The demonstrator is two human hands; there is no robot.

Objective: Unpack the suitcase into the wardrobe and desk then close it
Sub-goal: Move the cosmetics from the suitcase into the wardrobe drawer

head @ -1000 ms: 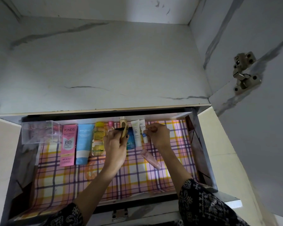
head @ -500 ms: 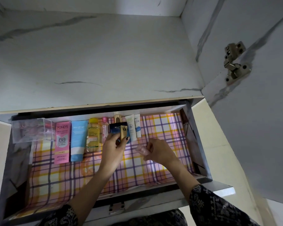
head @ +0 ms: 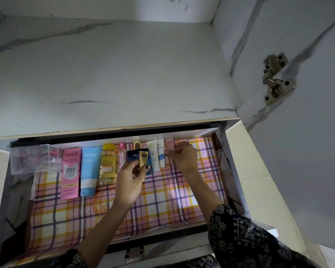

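Head view: left hand [head: 131, 180], gold tube [head: 143, 158]; right hand [head: 184, 157], pink tube [head: 169, 143].

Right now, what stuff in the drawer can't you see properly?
Head view, the only one:
Pink tube: lower part hidden by the right hand pinching it; label too blurred to read.
Gold-capped bottle: body hidden behind the blue packet and small gold tube that the left hand holds.
Clear box: contents blurred.
Suitcase: outside the picture.
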